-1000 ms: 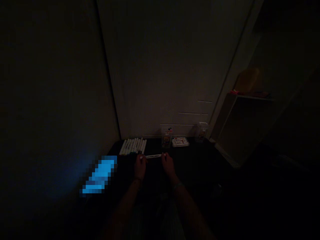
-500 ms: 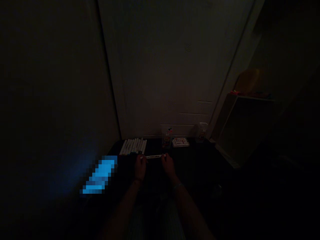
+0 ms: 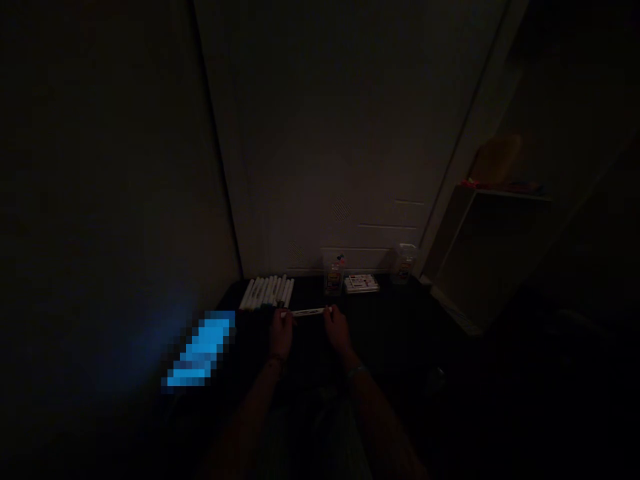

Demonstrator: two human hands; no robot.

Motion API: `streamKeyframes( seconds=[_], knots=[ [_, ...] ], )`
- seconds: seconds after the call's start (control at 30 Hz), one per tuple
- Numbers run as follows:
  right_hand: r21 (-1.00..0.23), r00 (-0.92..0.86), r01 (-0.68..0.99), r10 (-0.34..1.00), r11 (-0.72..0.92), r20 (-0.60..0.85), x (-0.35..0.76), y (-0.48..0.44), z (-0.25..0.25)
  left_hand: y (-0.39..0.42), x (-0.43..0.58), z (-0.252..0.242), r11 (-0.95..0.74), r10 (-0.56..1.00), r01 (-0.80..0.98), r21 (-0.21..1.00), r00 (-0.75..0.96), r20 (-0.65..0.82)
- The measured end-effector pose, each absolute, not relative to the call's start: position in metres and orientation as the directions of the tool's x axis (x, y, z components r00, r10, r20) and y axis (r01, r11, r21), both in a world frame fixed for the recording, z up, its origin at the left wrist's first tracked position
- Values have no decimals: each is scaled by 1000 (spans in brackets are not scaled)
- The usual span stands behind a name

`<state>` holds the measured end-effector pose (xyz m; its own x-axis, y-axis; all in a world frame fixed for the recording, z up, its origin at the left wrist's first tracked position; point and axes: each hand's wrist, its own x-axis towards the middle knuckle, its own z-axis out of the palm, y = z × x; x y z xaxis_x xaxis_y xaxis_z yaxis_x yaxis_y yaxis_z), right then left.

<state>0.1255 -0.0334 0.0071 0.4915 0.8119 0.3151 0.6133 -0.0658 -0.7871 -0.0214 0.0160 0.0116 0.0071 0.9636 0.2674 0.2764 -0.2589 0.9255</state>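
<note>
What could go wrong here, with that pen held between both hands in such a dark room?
The light is very dim, so the pen, pinched at its ends by the left hand and right hand, could slip and be hard to spot on the dark table. The row of pens lies just beyond the left hand; a careless nudge might set them rolling.

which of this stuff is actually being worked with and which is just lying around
In use: white marker, held at its ends by left hand and right hand; probably the row of white markers behind it.
Lying about: small jar, flat box, clear container, blue glowing patch, shelf unit.
</note>
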Motion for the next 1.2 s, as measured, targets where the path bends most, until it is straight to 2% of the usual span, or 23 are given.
streamKeyframes(
  seconds=[1.2],
  knots=[
    [-774,495,631,798,-60,342,126,-32,5,20,-20,5,-292,951,307,906,-9,309]
  ],
)
